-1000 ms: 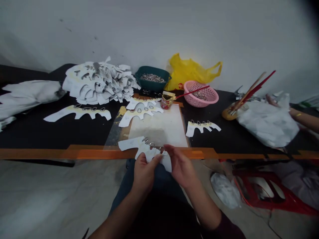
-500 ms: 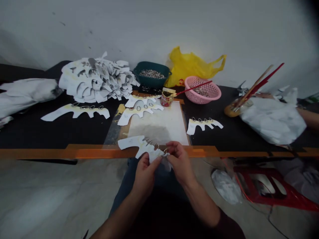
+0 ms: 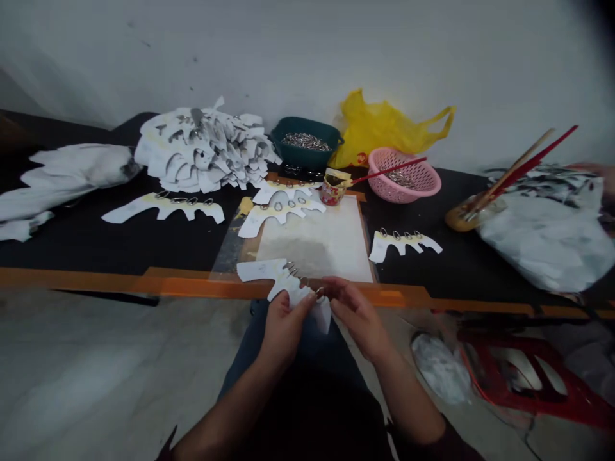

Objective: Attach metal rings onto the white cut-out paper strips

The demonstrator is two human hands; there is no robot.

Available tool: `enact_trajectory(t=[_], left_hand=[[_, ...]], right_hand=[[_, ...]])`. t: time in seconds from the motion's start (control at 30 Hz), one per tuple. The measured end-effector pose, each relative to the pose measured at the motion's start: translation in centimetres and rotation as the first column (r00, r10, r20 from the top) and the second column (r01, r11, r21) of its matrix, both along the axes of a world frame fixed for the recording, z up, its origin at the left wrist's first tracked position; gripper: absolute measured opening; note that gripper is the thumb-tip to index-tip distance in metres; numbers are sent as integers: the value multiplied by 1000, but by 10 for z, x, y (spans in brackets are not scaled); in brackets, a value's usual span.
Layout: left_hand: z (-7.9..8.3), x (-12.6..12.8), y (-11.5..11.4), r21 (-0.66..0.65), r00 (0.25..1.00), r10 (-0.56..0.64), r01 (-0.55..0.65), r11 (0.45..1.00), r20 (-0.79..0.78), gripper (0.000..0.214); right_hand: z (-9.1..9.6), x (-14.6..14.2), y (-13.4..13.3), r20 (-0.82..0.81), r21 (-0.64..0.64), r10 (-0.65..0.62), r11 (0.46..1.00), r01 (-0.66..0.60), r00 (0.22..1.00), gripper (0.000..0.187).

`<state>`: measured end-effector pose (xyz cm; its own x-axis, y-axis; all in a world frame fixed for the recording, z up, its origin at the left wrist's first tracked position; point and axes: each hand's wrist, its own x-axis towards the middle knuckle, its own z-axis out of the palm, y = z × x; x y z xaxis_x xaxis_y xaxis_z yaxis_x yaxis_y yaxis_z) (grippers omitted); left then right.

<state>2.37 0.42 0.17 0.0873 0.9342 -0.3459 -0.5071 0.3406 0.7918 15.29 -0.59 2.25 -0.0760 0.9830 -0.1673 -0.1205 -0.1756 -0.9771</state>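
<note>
A white scalloped cut-out piece (image 3: 262, 270) with metal rings along its upper edge is held over the table's front edge. My left hand (image 3: 283, 326) is closed on its lower middle, thumb on top. At the piece's right end, my right hand (image 3: 358, 317) has its thumb and curled fingers a little apart, beside the last metal ring (image 3: 319, 292); whether the fingertips touch the ring is unclear. The right tab of the piece hangs down between the hands. Similar ringed pieces lie on the table: one at left (image 3: 163, 207), two overlapping in the middle (image 3: 281, 214), one at right (image 3: 404, 244).
Behind stand a pile of white pieces (image 3: 202, 153), a green basket of rings (image 3: 307, 142), a pink basket (image 3: 404, 176), a yellow bag (image 3: 384, 128) and a glue tin (image 3: 334, 187) with a red stick. A red stool (image 3: 523, 371) is below right.
The right tab, folded up at my right fingertips before, now hangs down. My right fingers have drawn slightly away to the right. The left hand keeps its grip. The view has shifted a little.
</note>
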Motion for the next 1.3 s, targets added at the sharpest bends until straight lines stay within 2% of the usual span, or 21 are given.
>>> enact_trajectory(t=[0.1,0.17,0.27,0.33,0.43,0.53,0.6,0.73,0.83,1.0,1.13,1.3], left_hand=[[-3,-2,-1,30,991,-55,59,998,-124,33],[-5,-5,-2,65,966,-64,83,994,-251,31],[-8,-9,-3,99,873,-40,100,990,-487,27],[-8,-12,-3,91,844,-53,119,989,-533,30],[-4,-15,-1,53,932,-130,157,986,-339,33],[0,-14,0,33,986,-126,130,991,-109,25],[-1,-13,0,2,993,-116,116,993,-24,21],[-5,-10,-2,-79,990,-63,74,994,129,20],[-3,-9,-2,-105,987,-49,66,992,155,22],[4,-9,-1,-61,998,-51,53,997,43,21],[-1,-6,-3,-11,999,-16,16,1000,38,18],[-5,-10,-6,-26,983,-82,87,996,163,22]], right_hand=[[6,-2,9,160,27,-49,999,45,986,25],[8,-5,15,235,28,4,1000,-11,972,17],[10,-8,21,256,-39,83,996,-76,963,10],[11,-9,23,276,-82,104,993,-84,956,9],[12,-10,22,375,-41,97,995,-88,922,6],[10,-15,19,433,60,32,996,-64,901,5],[6,-18,17,386,54,9,998,-32,922,7],[1,-21,15,147,-115,4,993,13,989,9],[4,-17,15,70,-168,11,986,1,997,8],[13,-8,15,5,-110,70,991,-69,998,19],[13,-11,13,140,-56,50,998,-42,989,18],[9,-10,11,235,-30,43,999,-37,971,12]])
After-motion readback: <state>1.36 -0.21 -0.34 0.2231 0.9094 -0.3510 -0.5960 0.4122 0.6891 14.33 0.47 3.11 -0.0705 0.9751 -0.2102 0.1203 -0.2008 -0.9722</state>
